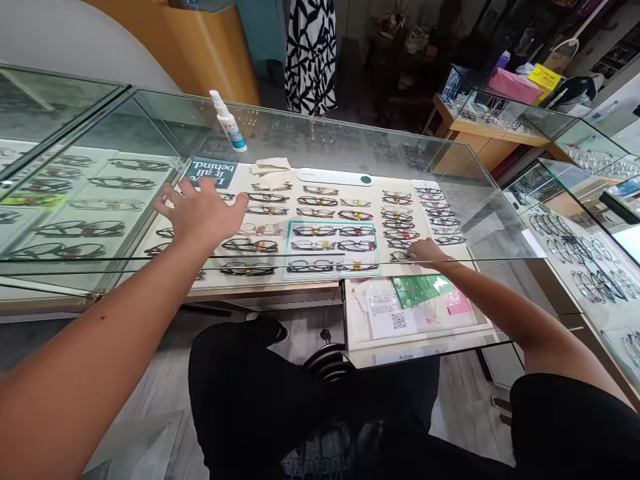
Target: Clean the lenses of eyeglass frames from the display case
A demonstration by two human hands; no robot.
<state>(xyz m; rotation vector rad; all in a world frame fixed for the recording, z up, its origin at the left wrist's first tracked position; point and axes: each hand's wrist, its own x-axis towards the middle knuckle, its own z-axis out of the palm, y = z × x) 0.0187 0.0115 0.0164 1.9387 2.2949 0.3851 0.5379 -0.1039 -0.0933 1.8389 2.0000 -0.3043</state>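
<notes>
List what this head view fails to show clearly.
Head view, eyeglasses at the right hand: partly hidden by that hand; grip unclear.
Head view, patterned garment: cut off by the top edge.
Head view, lettering on the white sheet and spray bottle: too small.

Glasses are mostly dark, some with yellow or red marks. Bottle is white and blue, cloth cream, sign slate-blue with white letters. Mat has a teal border. Card is green, slip pink. Garment shows black-and-white angular pattern; trousers are black.
</notes>
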